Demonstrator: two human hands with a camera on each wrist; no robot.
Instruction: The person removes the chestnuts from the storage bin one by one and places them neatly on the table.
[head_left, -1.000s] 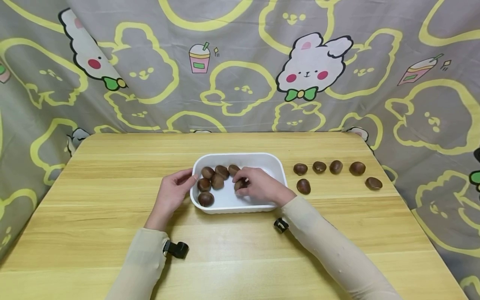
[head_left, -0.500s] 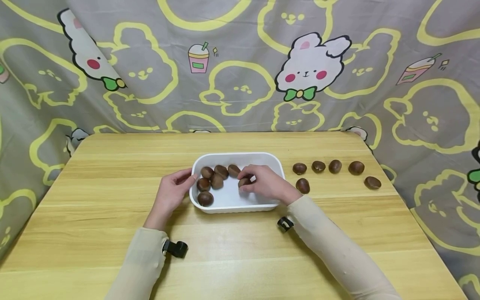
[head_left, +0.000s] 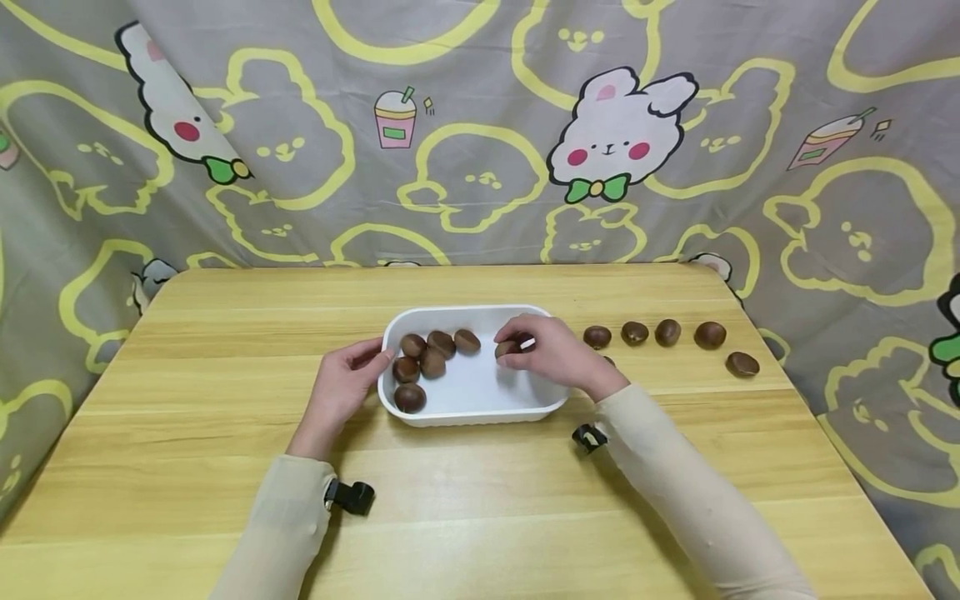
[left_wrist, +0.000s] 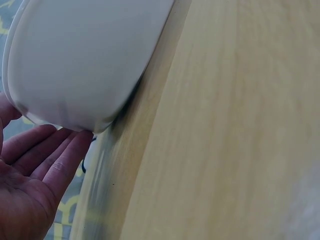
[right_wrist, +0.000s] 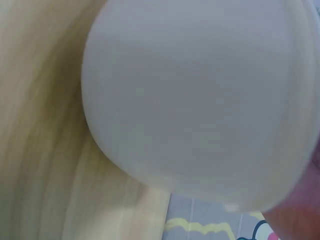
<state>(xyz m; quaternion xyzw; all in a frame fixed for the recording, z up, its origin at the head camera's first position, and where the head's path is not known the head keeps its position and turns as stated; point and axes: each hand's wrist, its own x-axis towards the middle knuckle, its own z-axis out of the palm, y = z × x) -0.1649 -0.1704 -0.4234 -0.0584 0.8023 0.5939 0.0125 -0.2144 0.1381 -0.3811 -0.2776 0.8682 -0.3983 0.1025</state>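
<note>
Beside the tray (head_left: 472, 416), 6 chestnuts (head_left: 667, 333)

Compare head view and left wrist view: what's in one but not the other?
Head only: the right hand pinching a chestnut, more chestnuts in the white tray, and others on the wooden table.
Left wrist only: the palm side of the left hand.
Both: the left hand, white tray, wooden table and patterned curtain.

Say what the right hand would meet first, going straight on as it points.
The right hand, pinching a chestnut, would probably meet the nearest chestnut lying in the white tray, though the hand's height is unclear.
</note>
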